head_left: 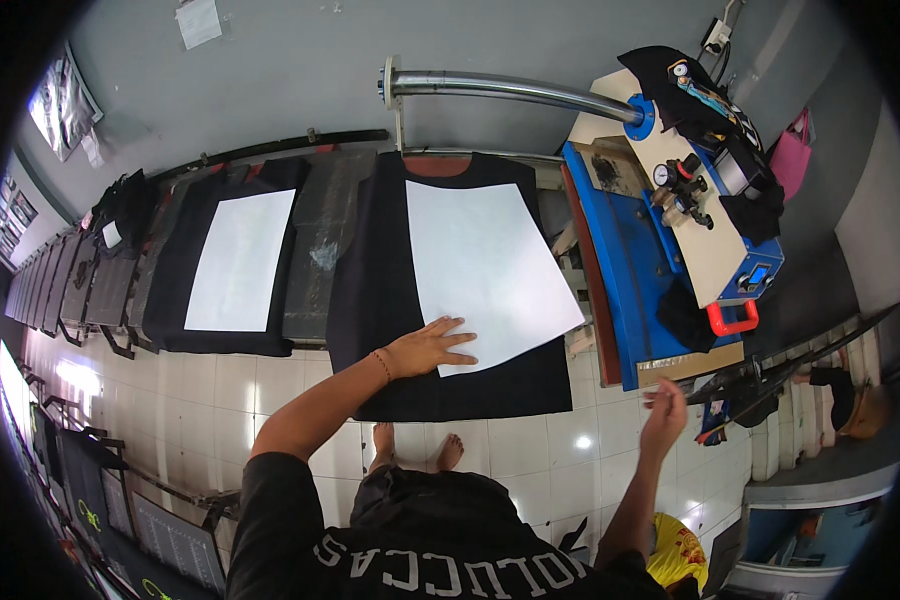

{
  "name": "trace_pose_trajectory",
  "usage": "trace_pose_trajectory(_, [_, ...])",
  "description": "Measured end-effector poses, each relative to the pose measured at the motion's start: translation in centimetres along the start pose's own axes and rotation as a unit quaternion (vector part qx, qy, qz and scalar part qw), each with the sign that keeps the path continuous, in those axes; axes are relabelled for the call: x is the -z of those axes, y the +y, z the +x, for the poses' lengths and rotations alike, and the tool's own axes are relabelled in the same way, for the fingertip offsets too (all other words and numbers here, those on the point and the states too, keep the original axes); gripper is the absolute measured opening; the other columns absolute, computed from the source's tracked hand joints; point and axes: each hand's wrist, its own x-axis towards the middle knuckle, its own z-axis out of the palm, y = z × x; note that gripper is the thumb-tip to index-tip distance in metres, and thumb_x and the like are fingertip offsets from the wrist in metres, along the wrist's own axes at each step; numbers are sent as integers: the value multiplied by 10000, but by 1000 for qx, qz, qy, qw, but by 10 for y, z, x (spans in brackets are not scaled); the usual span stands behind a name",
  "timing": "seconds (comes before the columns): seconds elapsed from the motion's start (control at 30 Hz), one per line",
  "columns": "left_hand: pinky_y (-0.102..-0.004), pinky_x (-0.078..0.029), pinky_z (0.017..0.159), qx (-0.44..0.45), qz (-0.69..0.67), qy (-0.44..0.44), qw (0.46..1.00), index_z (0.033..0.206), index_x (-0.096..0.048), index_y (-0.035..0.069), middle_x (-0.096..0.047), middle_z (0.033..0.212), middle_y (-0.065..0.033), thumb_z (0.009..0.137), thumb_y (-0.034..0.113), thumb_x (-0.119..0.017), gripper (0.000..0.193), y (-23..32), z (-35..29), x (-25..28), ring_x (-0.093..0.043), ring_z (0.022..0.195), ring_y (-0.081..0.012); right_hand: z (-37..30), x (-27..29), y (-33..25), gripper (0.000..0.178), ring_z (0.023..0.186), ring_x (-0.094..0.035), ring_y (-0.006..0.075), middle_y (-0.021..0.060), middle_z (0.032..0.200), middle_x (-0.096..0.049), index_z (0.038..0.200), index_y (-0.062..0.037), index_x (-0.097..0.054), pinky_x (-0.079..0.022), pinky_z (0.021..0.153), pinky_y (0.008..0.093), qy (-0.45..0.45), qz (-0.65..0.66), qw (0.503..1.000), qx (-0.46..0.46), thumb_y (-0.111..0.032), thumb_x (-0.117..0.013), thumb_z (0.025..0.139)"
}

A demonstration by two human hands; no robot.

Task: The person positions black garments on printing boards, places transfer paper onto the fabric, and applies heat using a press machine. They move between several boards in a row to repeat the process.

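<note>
A black T-shirt [370,290] lies spread over a board in front of me, its neckline at the far end. On it rests a large white sheet [490,260], set slantwise with its right edge near the shirt's side. My left hand [428,350] lies flat with fingers spread on the sheet's near left corner. Off to the right, my right hand [663,420] is raised over the floor, near the front edge of a blue heat press [610,270]. Its fingers are loosely bent and apart, with nothing visible in them.
Left of the shirt, another black garment [175,270] carries a second white sheet [240,260]. More boards [60,280] run along the wall. The press has a red handle [733,318] and gauges [670,180]; a metal bar [510,88] extends leftward. Another person [855,405] is at far right.
</note>
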Motion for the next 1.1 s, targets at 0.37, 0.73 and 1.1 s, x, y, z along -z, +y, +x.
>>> trace_pose_trajectory(0.37, [-497,-192,1215,-82,-66,-45,993,1410,-475,309,-298,1555,-69,715,-87,-615,812,-20,-2,12,-212,1458,-343,166,44,-13,378,995,-609,384,230,1078,-644,1096,18,-618,-447,920,465,95,-379,899,197,-331,-591,953])
trace_pose_trajectory(0.73, [-501,-202,1182,-26,-35,49,998,1477,-376,219,-310,1539,-132,920,661,-419,712,-6,-21,19,-241,1440,-363,170,20,-6,450,851,-622,430,253,878,-656,964,1,-610,-483,764,524,54,-551,821,136,-418,-706,830])
trace_pose_trajectory(1.1, [-506,-254,1157,97,-101,97,985,1458,-406,158,-365,1497,-174,923,594,-492,695,50,43,10,-333,1391,-381,154,14,-35,427,858,-613,430,243,904,-650,991,10,-605,-481,769,497,34,-470,871,141,-412,-607,922])
